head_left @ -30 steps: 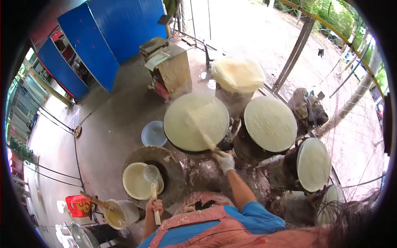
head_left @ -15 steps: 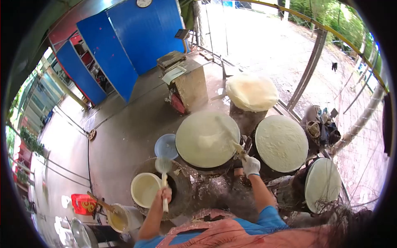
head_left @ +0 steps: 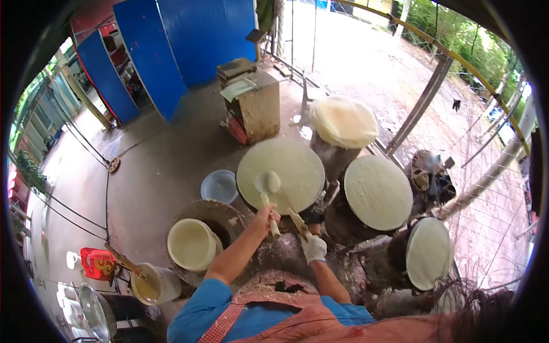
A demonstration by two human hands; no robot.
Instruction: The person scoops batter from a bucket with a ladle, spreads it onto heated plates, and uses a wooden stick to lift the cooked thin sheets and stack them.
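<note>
My left hand [head_left: 267, 216] is bare and closed around the pale handle of a ladle [head_left: 268, 183], whose round bowl is over the nearest large round griddle. A pale sheet of batter [head_left: 286, 160] covers that griddle. In a white glove, my right hand [head_left: 314, 248] grips the handle of a flat, pale spreader [head_left: 297, 219] at the griddle's near edge. The spreader's far end is hard to make out against the batter. To the left of my hands stands a white bucket [head_left: 171, 243] holding pale liquid.
Two more batter-covered griddles, one in the middle [head_left: 378, 194] and one at the right [head_left: 428, 254], stand beside the first. A stack of thin flatbreads [head_left: 344, 123] is behind them. A blue basin [head_left: 219, 187], a yellowish bucket [head_left: 166, 283] and a worn cabinet [head_left: 260, 108] stand around.
My left hand has carried the ladle from beside the white bucket right and forward, over the griddle. My right hand has drawn the spreader back toward me and left. The whole view has shifted slightly.
</note>
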